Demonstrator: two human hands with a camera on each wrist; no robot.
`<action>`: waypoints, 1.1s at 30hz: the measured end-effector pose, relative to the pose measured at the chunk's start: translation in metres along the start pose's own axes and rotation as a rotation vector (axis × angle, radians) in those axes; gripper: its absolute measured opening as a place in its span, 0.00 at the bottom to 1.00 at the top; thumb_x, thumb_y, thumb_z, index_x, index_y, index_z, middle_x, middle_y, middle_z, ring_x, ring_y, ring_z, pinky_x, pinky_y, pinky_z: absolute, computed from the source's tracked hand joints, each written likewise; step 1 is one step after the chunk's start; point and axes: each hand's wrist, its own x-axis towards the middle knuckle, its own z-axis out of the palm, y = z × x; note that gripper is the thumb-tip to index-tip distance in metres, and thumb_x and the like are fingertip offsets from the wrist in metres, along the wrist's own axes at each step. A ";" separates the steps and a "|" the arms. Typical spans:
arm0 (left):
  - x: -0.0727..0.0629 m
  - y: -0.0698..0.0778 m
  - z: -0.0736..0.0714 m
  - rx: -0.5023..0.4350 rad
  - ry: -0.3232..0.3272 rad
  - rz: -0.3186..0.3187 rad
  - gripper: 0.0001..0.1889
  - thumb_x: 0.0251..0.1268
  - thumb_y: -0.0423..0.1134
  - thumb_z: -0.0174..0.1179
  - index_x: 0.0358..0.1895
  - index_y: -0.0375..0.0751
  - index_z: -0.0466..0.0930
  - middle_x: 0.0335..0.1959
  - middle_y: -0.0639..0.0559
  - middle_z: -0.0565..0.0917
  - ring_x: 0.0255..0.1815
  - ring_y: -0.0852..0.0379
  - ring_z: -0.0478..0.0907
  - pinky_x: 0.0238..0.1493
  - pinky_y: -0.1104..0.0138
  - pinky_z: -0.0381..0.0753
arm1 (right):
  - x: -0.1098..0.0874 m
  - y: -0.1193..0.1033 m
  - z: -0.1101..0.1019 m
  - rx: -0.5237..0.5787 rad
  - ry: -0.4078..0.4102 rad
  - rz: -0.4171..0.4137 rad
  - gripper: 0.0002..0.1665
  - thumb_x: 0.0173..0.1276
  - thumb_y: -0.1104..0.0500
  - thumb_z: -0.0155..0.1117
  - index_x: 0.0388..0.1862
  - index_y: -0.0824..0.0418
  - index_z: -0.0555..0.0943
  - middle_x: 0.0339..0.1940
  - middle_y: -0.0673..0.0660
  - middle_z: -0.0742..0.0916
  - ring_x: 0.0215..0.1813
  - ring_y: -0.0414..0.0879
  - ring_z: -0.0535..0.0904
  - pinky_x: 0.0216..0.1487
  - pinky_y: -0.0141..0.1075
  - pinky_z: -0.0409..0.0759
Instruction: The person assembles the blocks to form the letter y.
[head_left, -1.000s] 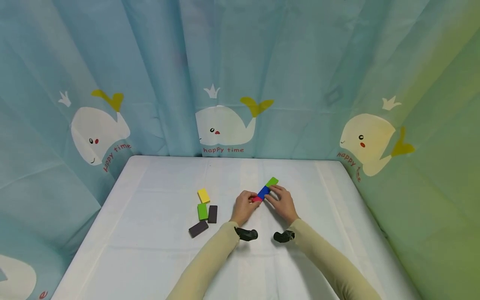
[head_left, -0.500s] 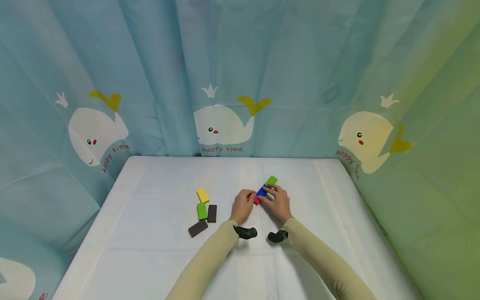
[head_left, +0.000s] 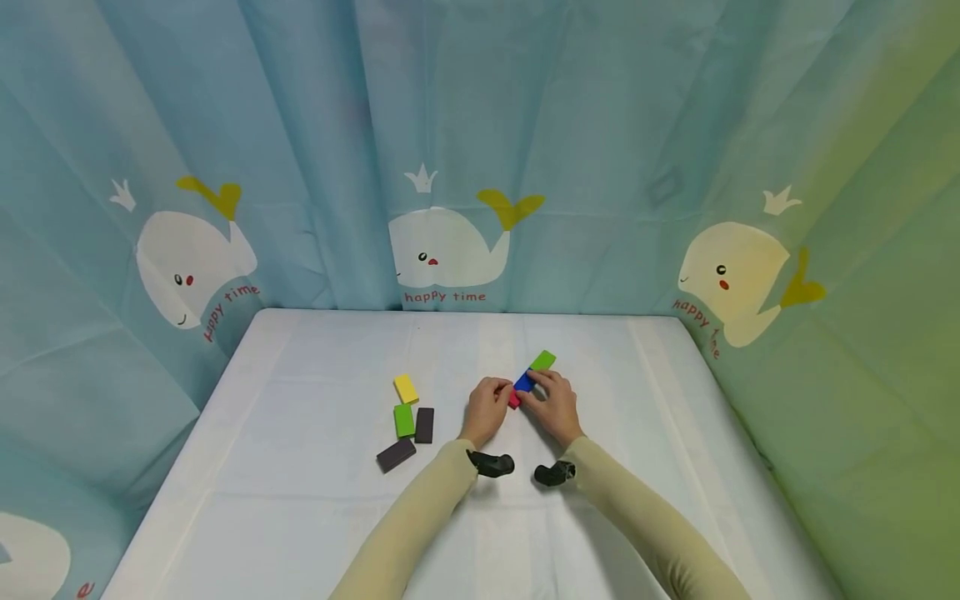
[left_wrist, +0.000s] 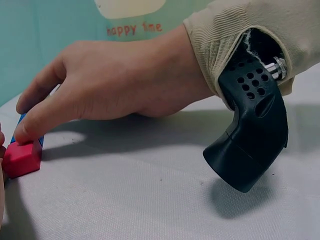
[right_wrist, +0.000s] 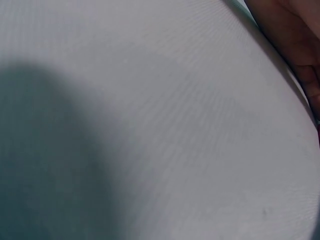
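A green block (head_left: 543,360), a blue block (head_left: 522,383) and a red block (head_left: 513,401) form a slanting row, end to end, on the white table. My left hand (head_left: 486,411) is at the near end of this row. Its thumb lies on the red block (left_wrist: 22,159) in the left wrist view, its fingers bent beyond. From the right, my right hand (head_left: 555,408) holds the blue block, index finger over its far part and thumb near its joint with the red one. Part of the blue block is hidden under that hand. Only a piece of the right hand (right_wrist: 295,42) shows in the right wrist view.
Left of the hands lie a yellow block (head_left: 406,389), another green block (head_left: 404,421), a dark block (head_left: 424,426) and a second dark block (head_left: 396,456). Whale-printed curtains (head_left: 600,150) stand along the table's back and sides. Black wrist cameras (head_left: 491,464) jut from both sleeves.
My right hand has moved a little left and down along the row, its thumb now by the red block. The left hand stays nearly in place. The loose blocks have not moved.
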 end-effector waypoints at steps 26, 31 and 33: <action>0.021 -0.045 -0.166 0.055 -0.093 0.090 0.21 0.64 0.37 0.65 0.58 0.33 0.77 0.52 0.42 0.79 0.53 0.45 0.76 0.57 0.54 0.75 | 0.000 0.003 0.003 0.015 -0.004 -0.022 0.29 0.64 0.50 0.71 0.60 0.62 0.80 0.61 0.63 0.79 0.63 0.61 0.70 0.58 0.56 0.63; 0.012 -0.068 -0.196 0.220 -0.136 0.013 0.26 0.61 0.41 0.68 0.60 0.32 0.76 0.55 0.39 0.77 0.55 0.42 0.74 0.58 0.51 0.72 | 0.000 0.002 0.003 0.019 -0.002 -0.019 0.29 0.64 0.50 0.71 0.60 0.63 0.80 0.61 0.64 0.78 0.63 0.61 0.70 0.57 0.56 0.63; 0.008 -0.076 -0.202 0.257 -0.172 -0.005 0.27 0.60 0.43 0.69 0.60 0.31 0.76 0.55 0.39 0.76 0.55 0.43 0.74 0.58 0.51 0.72 | 0.001 0.002 0.004 0.020 -0.002 -0.025 0.29 0.64 0.50 0.71 0.60 0.63 0.80 0.61 0.64 0.78 0.63 0.61 0.70 0.57 0.56 0.62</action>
